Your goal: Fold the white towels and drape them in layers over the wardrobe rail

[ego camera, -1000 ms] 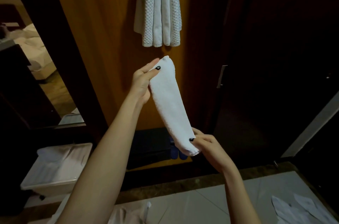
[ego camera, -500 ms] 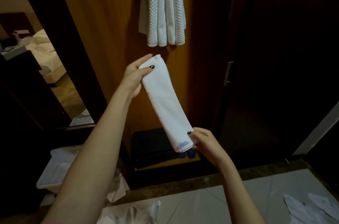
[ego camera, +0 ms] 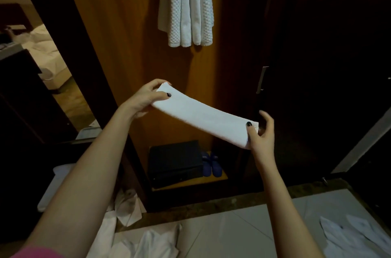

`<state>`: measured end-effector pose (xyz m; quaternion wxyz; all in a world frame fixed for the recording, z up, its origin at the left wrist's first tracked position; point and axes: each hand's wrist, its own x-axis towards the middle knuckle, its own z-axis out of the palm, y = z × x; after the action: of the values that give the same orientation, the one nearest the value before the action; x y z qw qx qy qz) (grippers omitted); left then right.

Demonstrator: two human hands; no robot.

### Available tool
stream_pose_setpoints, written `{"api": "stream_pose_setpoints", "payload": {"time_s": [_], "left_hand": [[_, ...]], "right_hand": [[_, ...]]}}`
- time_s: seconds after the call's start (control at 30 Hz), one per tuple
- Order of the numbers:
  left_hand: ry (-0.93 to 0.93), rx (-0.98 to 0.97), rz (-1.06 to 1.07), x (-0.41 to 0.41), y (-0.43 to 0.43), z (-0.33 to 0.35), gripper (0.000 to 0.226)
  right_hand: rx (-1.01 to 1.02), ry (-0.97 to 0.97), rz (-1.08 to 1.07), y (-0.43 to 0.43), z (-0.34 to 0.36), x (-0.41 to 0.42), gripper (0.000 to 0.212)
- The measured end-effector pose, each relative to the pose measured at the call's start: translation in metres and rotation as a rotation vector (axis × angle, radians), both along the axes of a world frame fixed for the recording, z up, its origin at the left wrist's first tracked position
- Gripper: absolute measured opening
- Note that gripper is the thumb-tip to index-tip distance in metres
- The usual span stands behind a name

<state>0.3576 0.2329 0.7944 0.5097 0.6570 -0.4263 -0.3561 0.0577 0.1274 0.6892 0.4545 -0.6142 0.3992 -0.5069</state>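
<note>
Folded towel (ego camera: 203, 118) has swung from a steep, nearly upright hang to almost level. It is held in mid-air in front of the open wardrobe, below the hung towels (ego camera: 186, 3). Left hand (ego camera: 146, 99) pinches its left end, thumb on top. Right hand (ego camera: 261, 135) pinches the right end, thumb over, fingers loosely behind. Long axis runs left to right, left end slightly higher and farther. Folding looks done; likely being squared for draping. Rail out of view.
</note>
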Motion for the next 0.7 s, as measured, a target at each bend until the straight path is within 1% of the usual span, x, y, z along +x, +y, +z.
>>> {"api": "stream_pose_setpoints", "payload": {"time_s": [0.03, 0.13, 0.2, 0.3, 0.4, 0.5, 0.57, 0.7], "left_hand": [[0.000, -0.011, 0.005, 0.001, 0.000, -0.001, 0.024], [-0.022, -0.048, 0.038, 0.005, -0.002, -0.002, 0.006], [-0.053, -0.088, 0.080, 0.008, -0.006, 0.000, 0.007], [-0.080, -0.177, 0.160, 0.015, -0.015, 0.015, 0.011], [-0.112, -0.246, 0.205, 0.024, -0.023, 0.041, 0.011], [-0.116, -0.305, 0.226, 0.032, -0.033, 0.070, 0.012], [-0.112, -0.342, 0.236, 0.038, -0.041, 0.089, 0.011], [-0.130, -0.458, 0.263, 0.050, -0.057, 0.129, 0.011]], "right_hand": [[-0.025, 0.015, 0.006, -0.005, 0.007, 0.000, 0.039], [-0.052, 0.043, 0.040, -0.022, 0.030, -0.001, 0.025], [-0.081, 0.024, 0.078, -0.030, 0.047, 0.001, 0.023], [-0.144, 0.024, 0.166, -0.043, 0.081, 0.005, 0.031], [-0.075, 0.027, 0.260, -0.058, 0.119, 0.016, 0.036], [-0.046, -0.002, 0.329, -0.076, 0.158, 0.026, 0.028], [-0.081, -0.013, 0.354, -0.090, 0.183, 0.034, 0.023], [-0.163, -0.034, 0.368, -0.119, 0.239, 0.054, 0.023]]}}
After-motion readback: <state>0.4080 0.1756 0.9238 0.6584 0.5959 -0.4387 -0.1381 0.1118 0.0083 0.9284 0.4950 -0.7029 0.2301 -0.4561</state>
